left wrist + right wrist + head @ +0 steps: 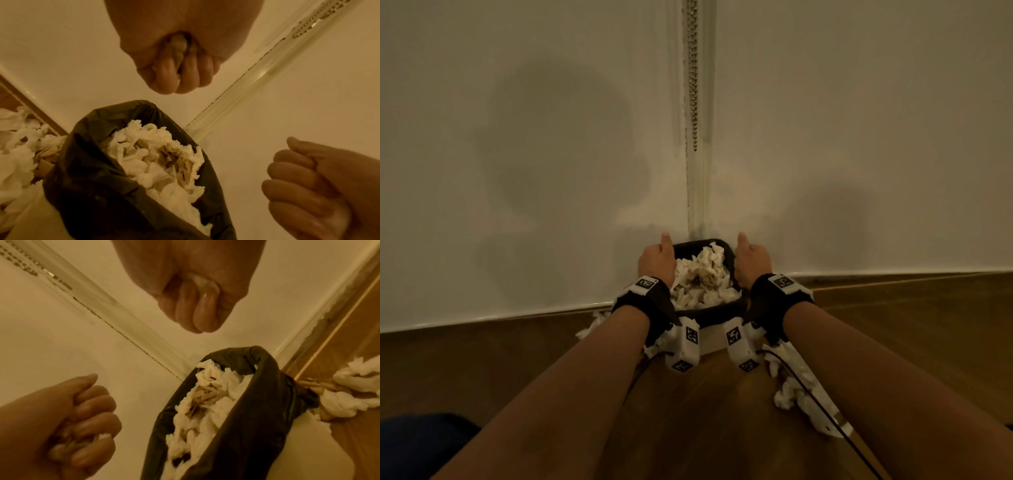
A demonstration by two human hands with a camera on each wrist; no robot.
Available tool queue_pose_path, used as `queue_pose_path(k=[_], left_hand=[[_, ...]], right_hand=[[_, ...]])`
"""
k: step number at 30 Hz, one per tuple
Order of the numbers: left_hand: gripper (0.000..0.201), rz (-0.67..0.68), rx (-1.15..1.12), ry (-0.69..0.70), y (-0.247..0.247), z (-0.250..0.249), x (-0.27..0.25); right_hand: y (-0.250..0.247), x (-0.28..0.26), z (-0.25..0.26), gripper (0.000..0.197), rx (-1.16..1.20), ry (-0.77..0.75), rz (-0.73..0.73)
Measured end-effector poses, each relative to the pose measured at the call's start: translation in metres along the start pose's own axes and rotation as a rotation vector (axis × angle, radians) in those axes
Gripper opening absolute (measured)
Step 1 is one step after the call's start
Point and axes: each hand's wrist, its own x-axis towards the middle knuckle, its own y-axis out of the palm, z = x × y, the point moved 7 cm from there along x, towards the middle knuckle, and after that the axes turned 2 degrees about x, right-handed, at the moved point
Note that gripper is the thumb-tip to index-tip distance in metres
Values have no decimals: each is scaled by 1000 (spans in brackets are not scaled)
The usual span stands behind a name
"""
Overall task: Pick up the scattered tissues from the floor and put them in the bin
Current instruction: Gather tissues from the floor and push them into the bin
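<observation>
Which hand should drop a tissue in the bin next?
Left. The left hand already grips a crumpled tissue right beside the bin. The right hand is curled and seems to hold nothing.

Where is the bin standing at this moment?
In the head view the bin stands on the floor in the wall corner, between the left hand and right hand.

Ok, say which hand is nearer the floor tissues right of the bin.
Right. Right hand at the bin's right edge, nearest the tissues; left hand at its left edge.
</observation>
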Motion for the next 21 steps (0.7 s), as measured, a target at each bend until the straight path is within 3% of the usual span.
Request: queue_pose_path(k=[3, 6, 7, 11, 14, 17, 21], left_hand=[[33, 177, -76, 5, 20, 3, 1], [30, 293, 48, 20, 41, 5, -6], [33, 323, 110, 68, 48, 6, -10], [49, 321, 480, 335, 69, 16, -23], [54, 342, 791, 394, 79, 34, -31], [59, 365, 1014, 497, 86, 48, -38], [76, 450, 1125, 600, 85, 60, -41]], right_hand=[[7, 10, -3, 38, -86, 30, 105], [14, 9, -10, 27, -152, 57, 126], [16, 9, -16, 24, -263, 12, 147], [38, 4, -37, 54, -655, -171, 321], [49, -1, -55, 66, -998, -255, 427], [39, -4, -67, 58, -1297, -313, 419], [32, -8, -72, 57, -1386, -380, 478]])
